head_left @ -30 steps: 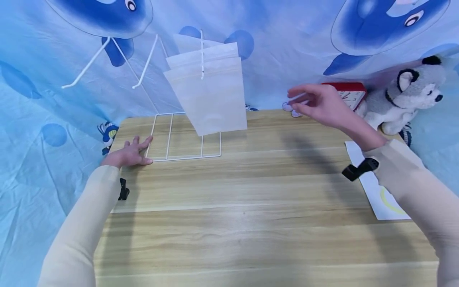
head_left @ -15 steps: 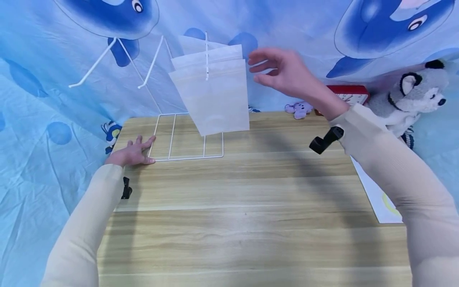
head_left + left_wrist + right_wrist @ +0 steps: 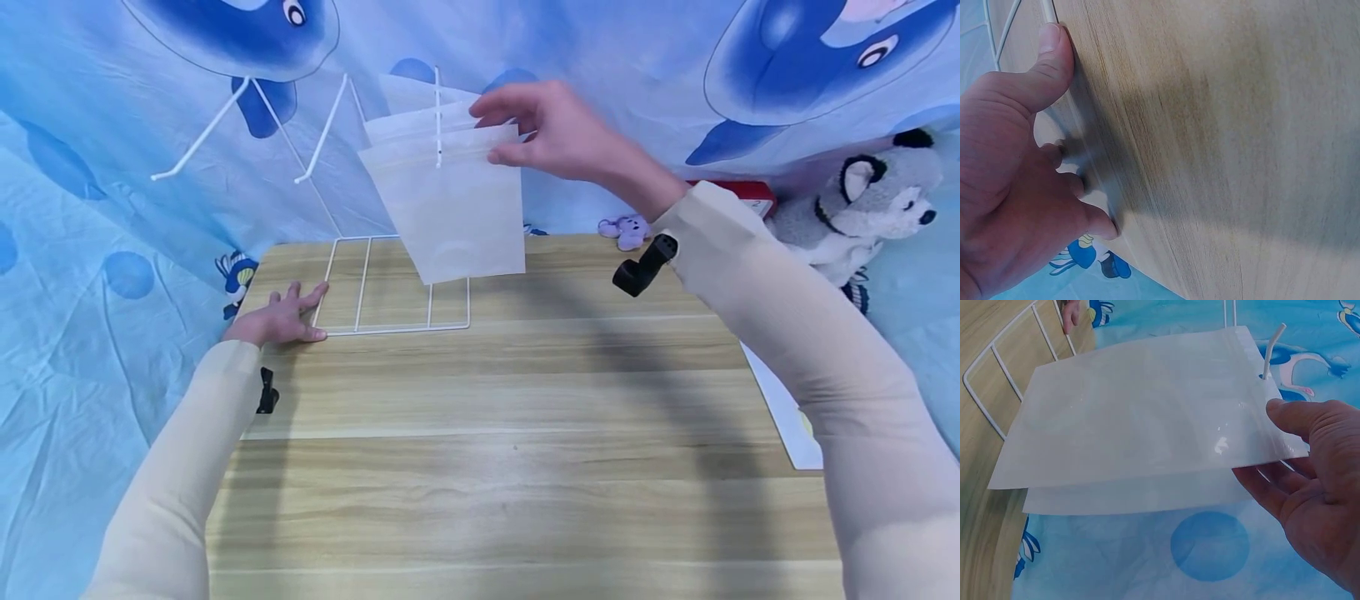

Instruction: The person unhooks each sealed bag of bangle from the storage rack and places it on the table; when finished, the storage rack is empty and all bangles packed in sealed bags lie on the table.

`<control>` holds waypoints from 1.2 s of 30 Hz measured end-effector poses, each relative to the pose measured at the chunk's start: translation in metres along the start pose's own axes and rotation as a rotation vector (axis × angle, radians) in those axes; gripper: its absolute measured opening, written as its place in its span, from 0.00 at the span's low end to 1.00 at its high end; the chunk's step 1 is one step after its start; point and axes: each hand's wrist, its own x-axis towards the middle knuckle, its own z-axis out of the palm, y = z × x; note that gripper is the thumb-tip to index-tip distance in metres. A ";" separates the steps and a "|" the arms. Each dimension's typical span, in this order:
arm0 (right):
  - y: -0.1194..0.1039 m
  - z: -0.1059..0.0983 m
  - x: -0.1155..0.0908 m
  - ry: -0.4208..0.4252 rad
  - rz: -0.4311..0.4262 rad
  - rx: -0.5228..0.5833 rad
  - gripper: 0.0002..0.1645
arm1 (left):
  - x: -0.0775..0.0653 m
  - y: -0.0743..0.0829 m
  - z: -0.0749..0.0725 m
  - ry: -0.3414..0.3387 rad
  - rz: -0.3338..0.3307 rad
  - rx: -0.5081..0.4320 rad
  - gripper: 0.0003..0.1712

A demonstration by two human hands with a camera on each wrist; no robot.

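Observation:
Translucent white flat bags [image 3: 450,212], overlapping, hang on one hook [image 3: 438,117] of a white wire rack [image 3: 397,331]. A band runs across each near the top, like a zip bag. My right hand [image 3: 562,137] is at the front bag's upper right corner. Its thumb [image 3: 1291,415] lies over the front side and the fingers pass behind, with a gap between them; whether they touch the bag I cannot tell. At the rack's left end, my left hand [image 3: 281,319] rests on the table with spread fingers, its thumb [image 3: 1050,47] against the base wire.
Two other rack hooks [image 3: 326,129] stick out to the left. A grey and white plush dog [image 3: 847,200], a red clock [image 3: 753,196] and a small purple toy [image 3: 626,231] stand at the back right. A white sheet [image 3: 783,408] lies partly under the right arm.
My right hand has moved left and up from near the clock to the bags' right edge, its fingers passing behind the front bag. The left hand stays at the rack's base.

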 end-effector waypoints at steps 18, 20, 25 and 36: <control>-0.006 0.011 0.020 -0.045 0.037 0.046 0.19 | -0.001 0.000 -0.001 -0.018 -0.006 -0.020 0.58; -0.006 0.012 0.021 -0.047 0.038 0.042 0.19 | -0.001 0.000 -0.001 -0.016 -0.008 -0.027 0.58; -0.008 0.013 0.021 -0.049 0.053 0.034 0.18 | -0.001 -0.002 0.000 -0.014 -0.015 -0.040 0.60; -0.007 0.015 0.019 -0.034 0.047 0.024 0.17 | -0.001 -0.002 0.000 -0.001 0.003 0.003 0.57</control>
